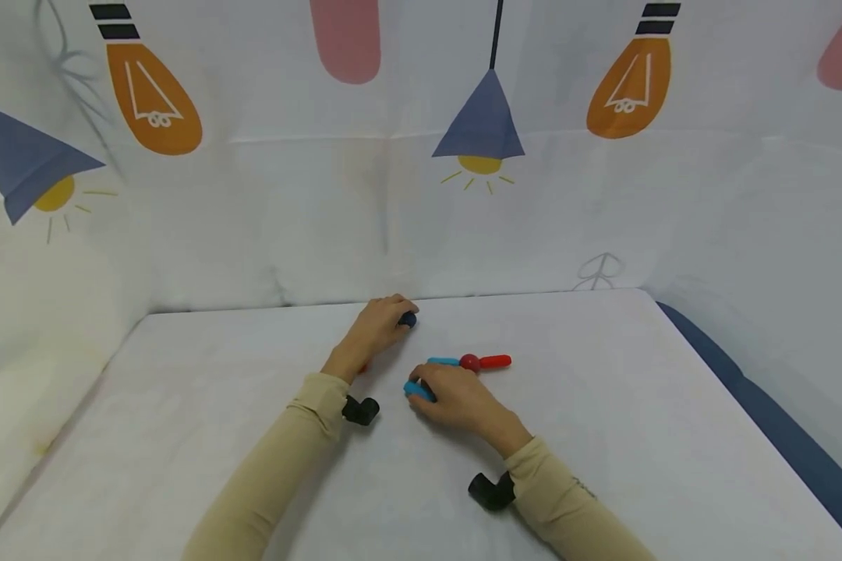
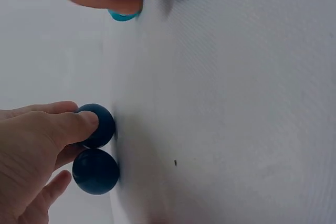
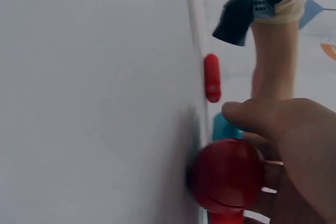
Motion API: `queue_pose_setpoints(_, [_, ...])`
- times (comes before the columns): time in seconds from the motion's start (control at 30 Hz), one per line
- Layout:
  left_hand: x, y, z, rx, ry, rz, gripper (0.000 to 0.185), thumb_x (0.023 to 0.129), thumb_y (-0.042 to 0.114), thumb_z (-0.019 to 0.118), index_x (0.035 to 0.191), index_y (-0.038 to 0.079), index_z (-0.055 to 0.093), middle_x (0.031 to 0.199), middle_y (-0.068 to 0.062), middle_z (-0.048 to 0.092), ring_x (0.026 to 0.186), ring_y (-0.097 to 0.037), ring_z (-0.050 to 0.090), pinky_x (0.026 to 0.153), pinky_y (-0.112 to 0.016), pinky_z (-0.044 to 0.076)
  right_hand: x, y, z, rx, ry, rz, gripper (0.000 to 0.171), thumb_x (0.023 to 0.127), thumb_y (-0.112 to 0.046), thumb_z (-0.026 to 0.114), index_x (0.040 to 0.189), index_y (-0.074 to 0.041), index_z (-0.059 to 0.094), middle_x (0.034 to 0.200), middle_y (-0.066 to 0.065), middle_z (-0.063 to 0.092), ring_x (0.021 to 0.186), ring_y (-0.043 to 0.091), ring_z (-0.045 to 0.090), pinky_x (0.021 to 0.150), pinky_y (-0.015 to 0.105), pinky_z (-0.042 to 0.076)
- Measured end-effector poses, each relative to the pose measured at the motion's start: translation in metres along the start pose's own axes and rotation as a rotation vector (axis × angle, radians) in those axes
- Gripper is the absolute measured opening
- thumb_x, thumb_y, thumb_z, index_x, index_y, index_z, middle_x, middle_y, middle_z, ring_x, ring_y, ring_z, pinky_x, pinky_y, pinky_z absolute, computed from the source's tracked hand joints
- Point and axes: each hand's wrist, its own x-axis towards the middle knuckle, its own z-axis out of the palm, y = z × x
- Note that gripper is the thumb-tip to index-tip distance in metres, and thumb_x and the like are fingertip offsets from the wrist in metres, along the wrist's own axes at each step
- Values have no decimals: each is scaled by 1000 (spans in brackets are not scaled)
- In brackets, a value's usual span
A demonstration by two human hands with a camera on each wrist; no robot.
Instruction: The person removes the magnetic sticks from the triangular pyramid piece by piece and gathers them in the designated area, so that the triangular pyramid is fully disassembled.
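My left hand (image 1: 373, 331) is out at about eleven o'clock from my right hand (image 1: 459, 399), near the far edge of the desk (image 1: 603, 436). Its thumb and fingers (image 2: 63, 127) pinch a dark blue ball (image 2: 97, 124); a second dark blue ball (image 2: 95, 171) sits touching the first, just under it in the left wrist view, and I cannot tell whether that one is also held or only lies against my fingers.

My right hand is curled over a light blue rod (image 1: 417, 389), which pokes out at its nine o'clock side. At its twelve o'clock lies a joined piece: a second light blue rod (image 1: 442, 361), a red ball (image 1: 469, 362) and a red rod (image 1: 494, 361) in one line. In the right wrist view the red ball is tight against my fingers, touching them. Another short red rod (image 3: 212, 77) lies apart on the desk, close by my left wrist.

As I judge it, I am at the picking-up step: a ball in one hand, a rod in the other. The next move calls for bringing the rod's end square to the ball so they meet end-on, without nudging the joined line just beside my right hand.
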Motion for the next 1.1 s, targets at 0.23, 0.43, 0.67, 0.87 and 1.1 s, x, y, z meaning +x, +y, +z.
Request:
queue_pose_setpoints(0.23, [-9, -6, 0, -27, 4, -9, 35, 87, 10, 66, 122, 10, 61, 124, -9, 61, 112, -29, 60, 100, -42, 45, -7, 0, -27, 76, -162, 18, 35, 90, -35, 62, 116, -10, 64, 90, -5, 61, 83, 9, 58, 75, 24, 48])
queue_pose_setpoints(0.43, [-32, 3, -3, -112, 116, 33, 32, 88, 12, 66, 119, 11, 61, 123, -5, 60, 112, -23, 59, 96, -39, 48, -11, 6, -40, 35, -267, -39, 39, 82, -28, 72, 115, -10, 65, 104, -1, 65, 109, 17, 57, 86, 34, 46])
queue_pose_setpoints(0.67, [-75, 26, 3, -245, -82, 113, 41, 92, 17, 61, 131, 13, 54, 132, -2, 56, 126, -20, 49, 105, -37, 42, -5, 11, -36, 26, -224, -37, 42, 82, -34, 72, 118, -13, 64, 96, -6, 67, 96, 13, 60, 91, 37, 45])
queue_pose_setpoints(0.87, [-88, 31, 7, -183, -109, 109, 39, 90, 22, 64, 128, 16, 57, 111, 4, 64, 104, -12, 57, 92, -29, 49, -1, 13, -23, -7, -86, -17, 36, 84, -38, 69, 111, -15, 65, 91, -6, 67, 94, 12, 62, 95, 40, 47])
queue_pose_setpoints(1.1, [-96, 25, 8, -208, -88, 62, 28, 88, 22, 67, 115, 16, 65, 103, 4, 65, 98, -12, 59, 89, -28, 50, 1, 9, -10, -10, -24, 63, 28, 85, -39, 68, 103, -17, 63, 82, -9, 59, 73, 6, 49, 79, 30, 46])
